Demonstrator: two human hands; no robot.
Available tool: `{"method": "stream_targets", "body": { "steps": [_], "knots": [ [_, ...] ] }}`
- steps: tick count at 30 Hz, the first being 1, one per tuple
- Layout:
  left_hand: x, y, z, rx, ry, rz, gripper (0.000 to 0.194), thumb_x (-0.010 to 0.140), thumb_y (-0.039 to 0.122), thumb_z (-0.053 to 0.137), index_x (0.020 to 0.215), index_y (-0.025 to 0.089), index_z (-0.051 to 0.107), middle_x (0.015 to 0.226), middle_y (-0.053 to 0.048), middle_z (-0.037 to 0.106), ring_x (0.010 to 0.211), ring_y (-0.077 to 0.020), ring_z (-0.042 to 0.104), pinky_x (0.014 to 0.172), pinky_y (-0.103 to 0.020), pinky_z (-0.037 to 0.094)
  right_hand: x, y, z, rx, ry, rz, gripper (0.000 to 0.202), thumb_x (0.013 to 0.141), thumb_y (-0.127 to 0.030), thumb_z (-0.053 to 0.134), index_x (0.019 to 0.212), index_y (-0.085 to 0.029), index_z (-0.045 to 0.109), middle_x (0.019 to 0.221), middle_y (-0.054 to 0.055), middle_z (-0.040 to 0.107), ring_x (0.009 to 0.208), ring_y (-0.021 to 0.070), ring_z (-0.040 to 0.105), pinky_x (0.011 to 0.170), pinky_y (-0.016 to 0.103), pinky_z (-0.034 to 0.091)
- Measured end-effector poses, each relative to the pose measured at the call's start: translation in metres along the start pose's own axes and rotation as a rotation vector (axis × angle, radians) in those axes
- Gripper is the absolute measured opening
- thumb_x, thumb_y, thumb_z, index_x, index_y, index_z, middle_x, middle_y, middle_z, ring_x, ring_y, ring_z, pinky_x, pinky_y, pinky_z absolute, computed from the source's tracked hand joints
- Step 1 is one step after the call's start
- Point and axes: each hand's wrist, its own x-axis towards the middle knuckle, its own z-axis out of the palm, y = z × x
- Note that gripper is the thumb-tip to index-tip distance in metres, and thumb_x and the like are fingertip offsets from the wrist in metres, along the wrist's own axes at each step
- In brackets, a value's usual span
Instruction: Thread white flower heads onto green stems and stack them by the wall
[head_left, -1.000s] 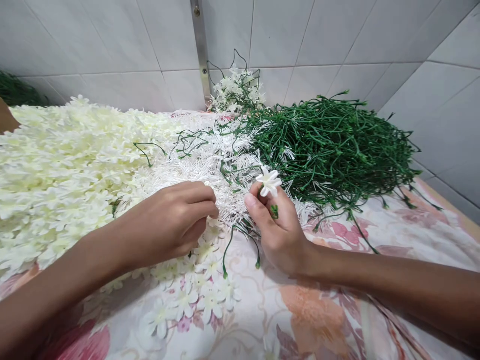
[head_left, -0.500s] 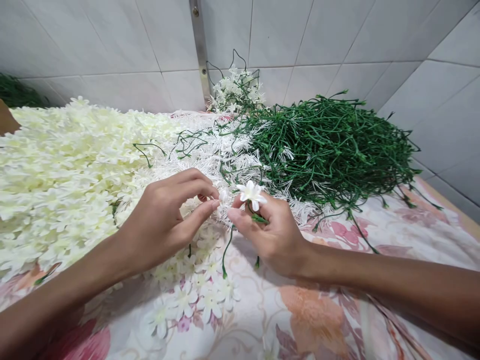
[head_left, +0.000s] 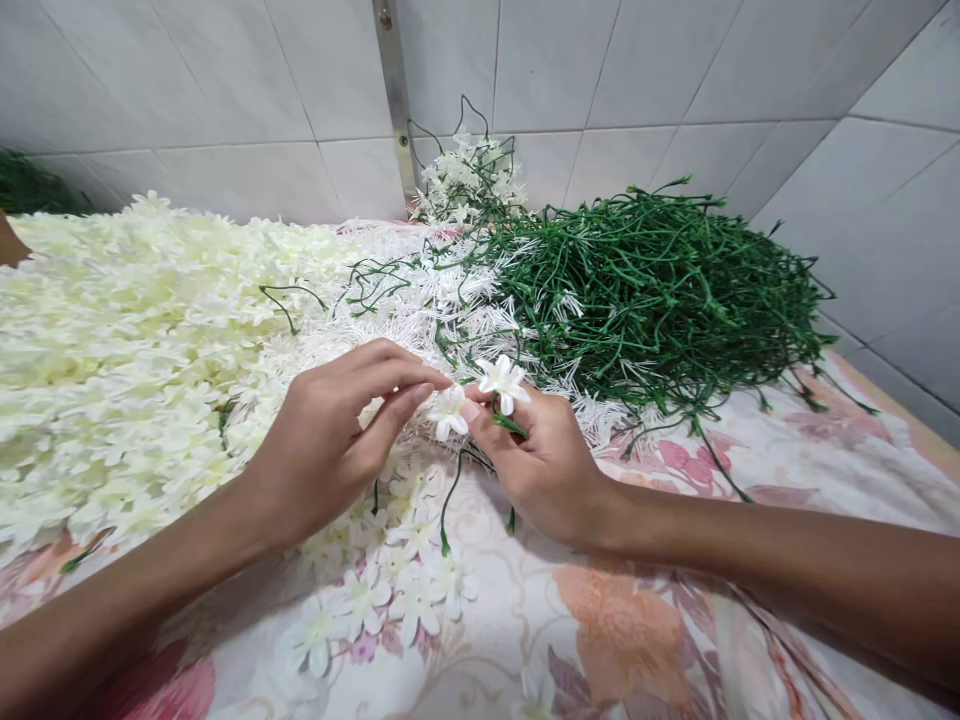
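My right hand [head_left: 544, 455] pinches an artificial flower stem [head_left: 508, 424] of green plastic between thumb and fingers. One white artificial flower [head_left: 504, 382] sits above that thumb. A second white flower [head_left: 449, 414] is at the thumb's tip, between my two hands. My left hand [head_left: 345, 425] has its thumb and forefinger closed together, their tips touching or right by the second flower's upper edge. Anything small between those tips is hidden. Under and behind the hands lie thin white plastic sprigs [head_left: 420, 310].
A wide pile of cream-white flower heads [head_left: 135, 350] covers the left. Green plastic stems [head_left: 660, 290] are heaped at the right. A bunch of assembled flowers [head_left: 472, 180] stands against the tiled wall [head_left: 225, 70]. Loose blossoms [head_left: 416, 595] lie on the floral cloth [head_left: 622, 640].
My left fingertips have moved slightly right and up, closer to my right thumb. The second flower, blurred before, now faces me clearly beside the thumb. The view has shifted a little.
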Motion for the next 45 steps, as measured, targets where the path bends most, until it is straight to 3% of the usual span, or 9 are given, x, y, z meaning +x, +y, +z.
{"method": "stream_targets", "body": {
  "steps": [5, 9, 16, 22, 27, 32, 38, 41, 45],
  "knots": [
    [-0.0038, 0.0013, -0.0038, -0.219, -0.007, -0.103, 0.023, 0.09, 0.011, 0.054, 0.098, 0.027, 0.07, 0.078, 0.004, 0.069, 0.07, -0.0088, 0.065, 0.065, -0.017, 0.051, 0.0001, 0.0022, 0.0017, 0.015, 0.081, -0.01, 0.003, 0.084, -0.017, 0.05, 0.085, -0.016, 0.053, 0.056, -0.009, 0.038, 0.049, 0.0079, 0.031, 0.046, 0.024, 0.027],
    [-0.007, 0.003, -0.0053, -0.387, -0.009, -0.216, 0.016, 0.089, 0.016, 0.058, 0.099, 0.028, 0.061, 0.079, 0.005, 0.066, 0.068, -0.0096, 0.066, 0.063, -0.018, 0.054, 0.0007, 0.0041, 0.0033, 0.008, 0.115, -0.01, 0.002, 0.084, -0.018, 0.051, 0.085, -0.017, 0.053, 0.057, -0.008, 0.042, 0.05, 0.0087, 0.037, 0.048, 0.024, 0.03],
    [-0.0036, 0.0035, -0.0003, -0.18, -0.141, -0.268, 0.007, 0.086, 0.028, 0.061, 0.087, 0.022, 0.059, 0.073, 0.0, 0.07, 0.065, -0.0138, 0.066, 0.046, -0.017, 0.045, -0.0006, 0.0031, 0.0022, -0.104, 0.105, -0.069, 0.009, 0.084, -0.019, 0.049, 0.088, -0.014, 0.056, 0.061, -0.004, 0.048, 0.052, 0.0105, 0.042, 0.051, 0.026, 0.033],
    [-0.0031, 0.0019, -0.0004, -0.245, -0.176, -0.323, 0.021, 0.086, 0.03, 0.061, 0.105, 0.023, 0.057, 0.066, 0.003, 0.069, 0.059, -0.013, 0.063, 0.047, -0.018, 0.043, -0.0005, 0.0025, 0.0015, -0.161, 0.101, -0.139, 0.012, 0.086, -0.018, 0.049, 0.087, -0.012, 0.059, 0.06, -0.003, 0.049, 0.052, 0.01, 0.043, 0.05, 0.025, 0.034],
    [-0.0025, -0.0012, -0.0009, -0.328, -0.256, -0.36, 0.028, 0.087, 0.028, 0.058, 0.115, 0.025, 0.056, 0.062, 0.004, 0.066, 0.054, -0.0116, 0.057, 0.049, -0.019, 0.043, -0.001, 0.0002, 0.0011, -0.213, 0.135, -0.211, 0.011, 0.087, -0.016, 0.051, 0.085, -0.012, 0.061, 0.057, -0.007, 0.043, 0.045, 0.0066, 0.032, 0.047, 0.024, 0.03],
    [-0.0017, -0.0018, -0.0004, -0.39, -0.236, -0.41, 0.021, 0.088, 0.031, 0.057, 0.108, 0.024, 0.059, 0.065, 0.002, 0.066, 0.059, -0.0128, 0.06, 0.052, -0.02, 0.045, -0.0024, 0.0004, 0.0015, -0.209, 0.144, -0.207, 0.011, 0.087, -0.014, 0.052, 0.088, -0.012, 0.063, 0.055, -0.008, 0.039, 0.044, 0.0066, 0.03, 0.047, 0.024, 0.03],
    [0.0001, -0.0018, 0.0027, -0.385, -0.232, -0.377, 0.016, 0.089, 0.028, 0.056, 0.102, 0.022, 0.062, 0.065, 0.003, 0.065, 0.057, -0.0102, 0.058, 0.053, -0.019, 0.044, -0.0019, 0.0053, 0.0027, -0.134, 0.126, -0.214, 0.011, 0.088, -0.017, 0.054, 0.088, -0.014, 0.064, 0.064, -0.004, 0.051, 0.055, 0.0095, 0.043, 0.054, 0.026, 0.036],
    [0.0012, -0.0018, 0.003, -0.39, -0.237, -0.352, 0.011, 0.089, 0.026, 0.056, 0.091, 0.019, 0.064, 0.067, 0.002, 0.065, 0.06, -0.0099, 0.059, 0.054, -0.018, 0.045, -0.0025, 0.0045, 0.0019, -0.088, 0.098, -0.221, 0.007, 0.087, -0.018, 0.056, 0.087, -0.014, 0.062, 0.06, -0.006, 0.045, 0.052, 0.0082, 0.039, 0.051, 0.024, 0.034],
    [0.0022, -0.0012, 0.0016, -0.379, -0.217, -0.315, 0.013, 0.087, 0.023, 0.057, 0.087, 0.019, 0.068, 0.071, 0.001, 0.068, 0.06, -0.0105, 0.061, 0.057, -0.019, 0.048, -0.002, 0.0005, 0.0007, 0.03, 0.077, -0.107, 0.005, 0.087, -0.018, 0.053, 0.087, -0.015, 0.057, 0.056, -0.009, 0.037, 0.048, 0.0071, 0.033, 0.046, 0.023, 0.029]
  ]
}}
